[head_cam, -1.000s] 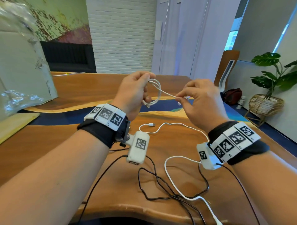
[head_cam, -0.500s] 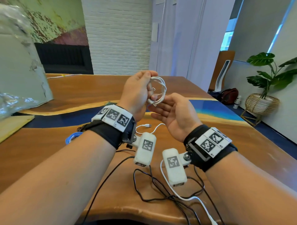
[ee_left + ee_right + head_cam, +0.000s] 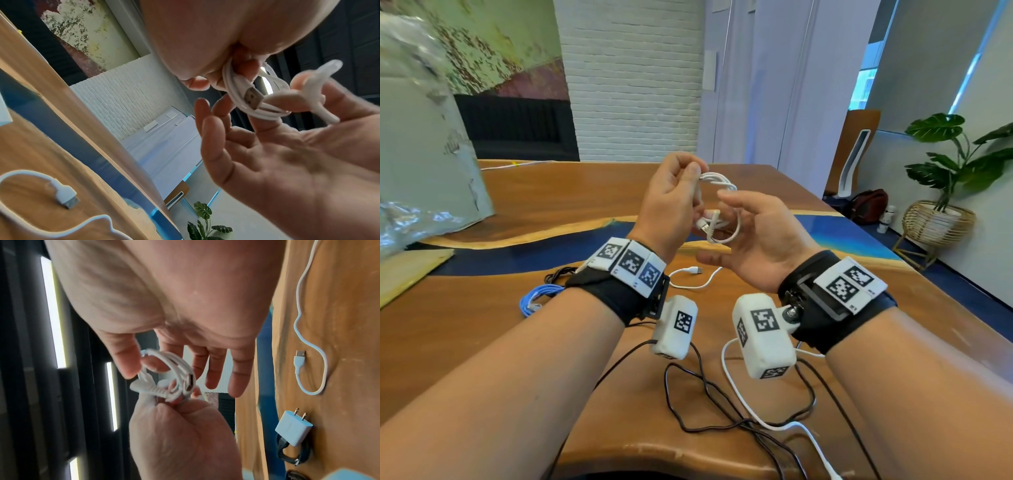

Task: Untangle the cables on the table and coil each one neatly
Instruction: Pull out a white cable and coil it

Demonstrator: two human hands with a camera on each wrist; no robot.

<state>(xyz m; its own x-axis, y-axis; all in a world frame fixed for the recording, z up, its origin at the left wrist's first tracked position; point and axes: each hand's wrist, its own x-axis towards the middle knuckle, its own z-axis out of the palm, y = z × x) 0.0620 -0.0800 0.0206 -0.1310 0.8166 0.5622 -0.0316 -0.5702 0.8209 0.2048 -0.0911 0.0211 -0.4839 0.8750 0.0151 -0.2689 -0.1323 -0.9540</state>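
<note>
1. At the far left of the wooden table (image 3: 558,192) a big sheet wrapped in clear plastic (image 3: 421,144) leans upright.
2. Just left of my left wrist lies a coiled blue cable (image 3: 536,296), with a bundled black cable (image 3: 292,451) and a white charger plug (image 3: 293,430) beside it.
3. My left hand (image 3: 671,202) is raised above the table, fingers and thumb curled around the white cable coil (image 3: 717,209), pinching its loops together.
4. A USB plug (image 3: 254,98) on that coil sticks out between my two hands.
5. My right hand (image 3: 760,240) is palm up with fingers loosely spread, touching the coil's loops from the right without closing on them.
6. Below my hands, a second white cable (image 3: 695,281) lies loose on the table with its plug free.
7. Nearest me, a thin black cable (image 3: 698,394) crosses that white one in a tangle at the table edge.
</note>
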